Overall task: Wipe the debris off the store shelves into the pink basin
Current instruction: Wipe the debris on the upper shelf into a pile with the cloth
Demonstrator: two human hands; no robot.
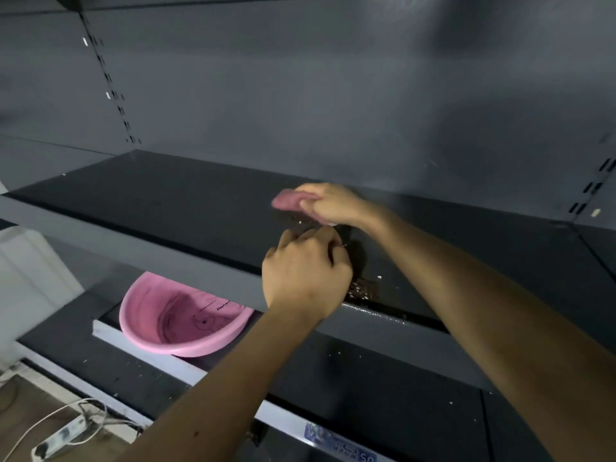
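Pink cloth (289, 200) gripped by right hand (331, 204); left hand (305, 273) curled.

- The left forearm (230, 381) was extended bare from the 6 o'clock edge toward 1 o'clock.
- The left hand (305, 275) was seen from the back, its fingers curled inward; whether anything was held could not be told.
- The right forearm (473, 295) was stretched bare from the 4 o'clock edge toward 10 o'clock.
- The right hand (333, 203) was placed just beyond the left, at its 12 o'clock, and a pink cloth (286, 200) was gripped in its curled fingers.
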